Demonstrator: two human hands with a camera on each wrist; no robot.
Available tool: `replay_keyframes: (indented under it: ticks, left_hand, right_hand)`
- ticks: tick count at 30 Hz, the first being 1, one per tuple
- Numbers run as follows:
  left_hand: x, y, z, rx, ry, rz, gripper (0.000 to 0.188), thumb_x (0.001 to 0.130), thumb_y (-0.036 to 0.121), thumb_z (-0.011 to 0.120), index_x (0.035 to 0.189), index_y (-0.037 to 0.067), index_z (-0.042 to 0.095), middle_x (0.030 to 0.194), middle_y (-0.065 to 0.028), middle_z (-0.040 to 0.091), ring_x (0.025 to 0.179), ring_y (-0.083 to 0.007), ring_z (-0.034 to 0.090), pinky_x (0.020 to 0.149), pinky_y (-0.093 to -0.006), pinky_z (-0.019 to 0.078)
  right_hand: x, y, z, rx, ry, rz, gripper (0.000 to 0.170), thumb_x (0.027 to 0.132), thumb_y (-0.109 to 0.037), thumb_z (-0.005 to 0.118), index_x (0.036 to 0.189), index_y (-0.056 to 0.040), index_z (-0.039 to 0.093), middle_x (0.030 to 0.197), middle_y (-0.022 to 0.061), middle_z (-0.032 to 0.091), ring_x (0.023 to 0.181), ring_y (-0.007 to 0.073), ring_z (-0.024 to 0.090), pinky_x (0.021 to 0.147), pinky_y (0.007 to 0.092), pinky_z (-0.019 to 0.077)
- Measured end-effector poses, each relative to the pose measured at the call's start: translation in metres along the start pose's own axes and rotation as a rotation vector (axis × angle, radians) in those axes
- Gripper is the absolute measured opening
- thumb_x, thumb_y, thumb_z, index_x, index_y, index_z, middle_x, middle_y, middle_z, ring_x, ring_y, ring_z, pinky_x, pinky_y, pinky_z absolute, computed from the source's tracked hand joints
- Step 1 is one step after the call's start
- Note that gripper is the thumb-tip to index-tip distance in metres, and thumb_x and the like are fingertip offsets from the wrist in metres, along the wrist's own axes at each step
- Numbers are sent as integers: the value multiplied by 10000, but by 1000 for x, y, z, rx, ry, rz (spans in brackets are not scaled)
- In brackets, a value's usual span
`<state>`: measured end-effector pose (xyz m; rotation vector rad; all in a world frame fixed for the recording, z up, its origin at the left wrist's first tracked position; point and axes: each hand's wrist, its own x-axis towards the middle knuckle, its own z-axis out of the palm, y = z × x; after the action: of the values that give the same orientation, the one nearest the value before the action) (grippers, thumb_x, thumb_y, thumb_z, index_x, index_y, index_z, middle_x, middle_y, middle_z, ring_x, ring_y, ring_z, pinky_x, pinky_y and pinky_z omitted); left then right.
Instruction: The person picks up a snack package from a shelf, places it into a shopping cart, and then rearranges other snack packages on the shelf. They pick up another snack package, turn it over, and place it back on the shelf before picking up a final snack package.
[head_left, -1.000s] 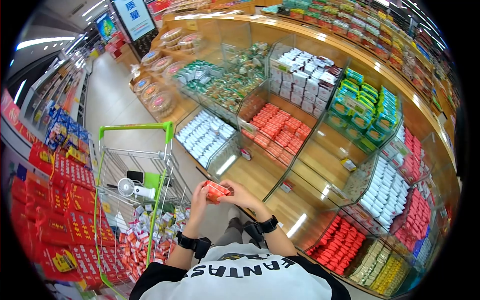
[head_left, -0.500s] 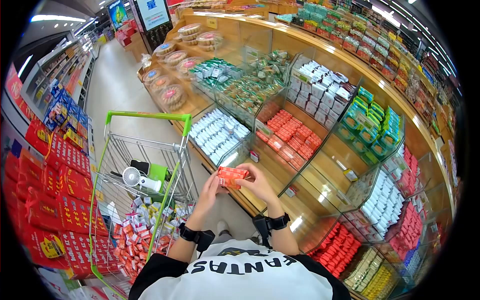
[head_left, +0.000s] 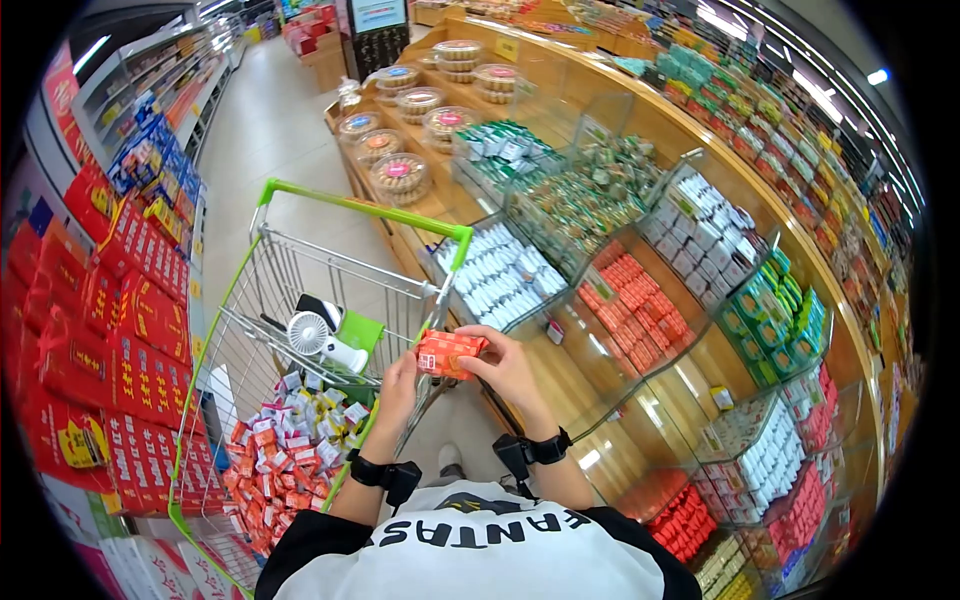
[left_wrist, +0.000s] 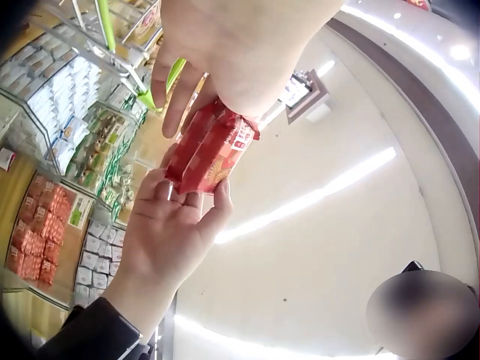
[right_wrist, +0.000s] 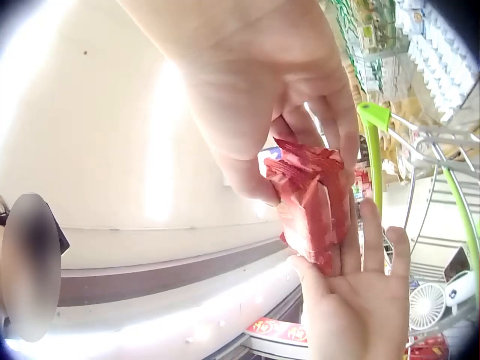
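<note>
Between both hands, in front of the shirt, is a red wrapped snack packet [head_left: 447, 352] with crimped ends. The left hand [head_left: 399, 388] holds its left end between thumb and fingers. In the right wrist view the fingers of the left hand [right_wrist: 356, 289] reach out fairly straight beneath the packet [right_wrist: 311, 206]. My right hand [head_left: 507, 372] grips the other end, thumb on the near side and fingers behind. The left wrist view shows pale print on the wrapper of the packet [left_wrist: 214, 150].
A green-trimmed shopping cart [head_left: 370, 210] stands at the left, holding many small packets [head_left: 280, 465], a white handheld fan [head_left: 320, 335] and a phone. Wooden display bins [head_left: 630, 310] of wrapped snacks line the right. Red gift boxes [head_left: 130, 370] are stacked at far left.
The head view has turned, so the cart and bins sit farther right. The hands have risen slightly, and the packet has been turned, its printed face now toward the head camera.
</note>
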<state>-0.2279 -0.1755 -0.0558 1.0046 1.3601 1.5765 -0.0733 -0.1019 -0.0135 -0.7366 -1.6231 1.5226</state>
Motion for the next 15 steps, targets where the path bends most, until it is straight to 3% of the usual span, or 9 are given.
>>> replay_keyframes:
  ticks: [2, 5, 12, 14, 15]
  left_hand:
    - [0, 7, -15, -32, 65, -5, 457, 897, 371, 332, 986, -39, 512, 952, -75, 558, 865, -119, 524, 786, -242, 402]
    - [3, -1, -49, -17, 89, 44, 457, 898, 330, 357, 1102, -63, 469, 1060, -122, 530, 980, -141, 475, 867, -258, 343]
    - [-8, 16, -99, -8, 246, 60, 485, 883, 349, 388, 1120, -69, 450, 1073, -128, 523, 985, -154, 476, 861, -256, 349]
    - [-9, 8, -116, 5, 266, 102, 481, 883, 342, 392, 1126, -70, 444, 1075, -130, 521, 979, -149, 477, 856, -253, 351]
    - [-11, 4, -121, -26, 309, 102, 478, 884, 339, 393, 1127, -69, 444, 1073, -130, 521, 978, -149, 477, 856, -252, 351]
  right_hand:
    - [10, 3, 19, 47, -28, -13, 334, 700, -120, 642, 1008, -38, 542, 836, 32, 598, 672, 51, 529, 597, 183, 432]
    - [24, 5, 47, 11, -91, -21, 322, 707, -99, 619, 1013, -43, 537, 849, 41, 594, 674, 65, 538, 591, 189, 436]
    - [51, 9, 104, 7, -226, -90, 337, 709, -95, 614, 1029, -38, 527, 863, 54, 590, 665, 77, 545, 598, 196, 446]
    - [55, 3, 116, -42, -342, 0, 368, 713, -45, 588, 1068, -33, 490, 943, 43, 557, 800, 83, 533, 704, 216, 439]
    - [58, 4, 123, -6, -373, 19, 387, 710, -49, 593, 1082, -38, 486, 949, 43, 558, 794, 78, 531, 687, 211, 445]
